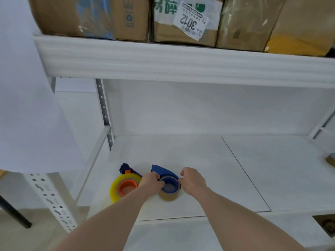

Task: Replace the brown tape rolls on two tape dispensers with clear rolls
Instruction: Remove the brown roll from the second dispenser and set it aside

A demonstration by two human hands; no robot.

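Two tape dispensers lie on the white shelf [208, 169]. The left dispenser [126, 170], dark blue with an orange hub [126, 188], carries a yellowish clear tape roll [117, 191]. The right dispenser [163, 171] is blue and carries a brownish tape roll [169, 195] around its blue hub [169, 183]. My left hand [151, 182] grips the left side of that roll with curled fingers. At the roll's right rim, the fingers of my right hand [193, 180] are curled against the roll and dispenser.
Cardboard boxes [181, 20] fill the upper shelf, whose white beam [181, 64] overhangs the work area. A perforated metal upright [52, 200] stands at the lower left. A brownish object [330, 161] peeks in at the shelf's right edge.
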